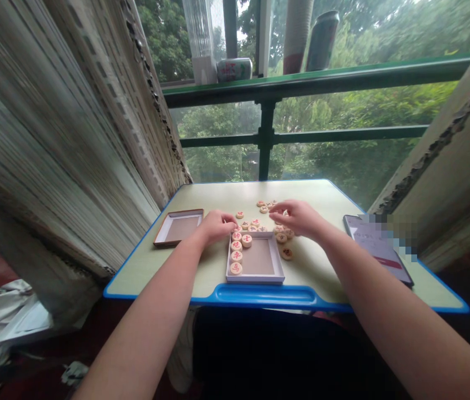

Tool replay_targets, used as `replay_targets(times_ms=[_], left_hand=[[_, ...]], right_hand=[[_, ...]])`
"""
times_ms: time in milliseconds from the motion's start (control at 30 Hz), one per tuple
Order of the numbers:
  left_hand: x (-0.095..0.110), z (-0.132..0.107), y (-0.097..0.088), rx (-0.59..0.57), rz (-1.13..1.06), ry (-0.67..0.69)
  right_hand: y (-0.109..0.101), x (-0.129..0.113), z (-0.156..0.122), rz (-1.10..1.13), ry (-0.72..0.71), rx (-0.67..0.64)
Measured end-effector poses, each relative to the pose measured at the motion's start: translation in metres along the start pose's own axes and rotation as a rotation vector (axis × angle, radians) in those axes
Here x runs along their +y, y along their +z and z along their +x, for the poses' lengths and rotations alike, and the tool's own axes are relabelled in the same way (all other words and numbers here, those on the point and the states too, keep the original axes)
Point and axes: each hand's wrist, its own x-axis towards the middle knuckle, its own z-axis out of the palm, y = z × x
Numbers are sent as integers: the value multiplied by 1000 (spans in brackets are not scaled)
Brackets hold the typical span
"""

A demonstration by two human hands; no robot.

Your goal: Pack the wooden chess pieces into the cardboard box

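Note:
A shallow grey box [272, 265] lies on the small table [168, 261] near its front edge, with several round wooden chess pieces [236, 256] lined along its left side. More loose pieces [263, 206] are scattered on the table behind and to the right of it. My left hand [216, 225] is curled at the box's far left corner, fingertips touching pieces there. My right hand [295, 218] hovers over the loose pieces behind the box, fingers bent in a pinch; what they grip is hidden.
The box lid [164, 233] lies open-side up on the table's left. A phone [379, 250] rests at the right edge. Curtains hang on both sides. Cans [234, 69] and bottles stand on the window ledge behind the green railing.

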Motion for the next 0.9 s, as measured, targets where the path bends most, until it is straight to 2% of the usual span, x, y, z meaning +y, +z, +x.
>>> replay_targets(times_ms=[67,133,233,367,567,700,900], left_hand=[[0,0,0,52,20,-2],[1,-1,0,90,40,6],[2,-2,0,122,63,36],[4,-4,2,75,108,87],[9,-8,3,110,192,178],[11,-10,5,99,190,200],[12,-9,7,68,182,241]], right_hand=[[-11,8,0,-94,146,-53],[-16,14,-1,-148,197,-152],[-13,16,-1,-160,154,-207],[-1,15,1,-159,121,-232],[6,13,3,-129,141,-189],[7,9,2,-96,164,-208],[7,3,0,52,195,-116]])
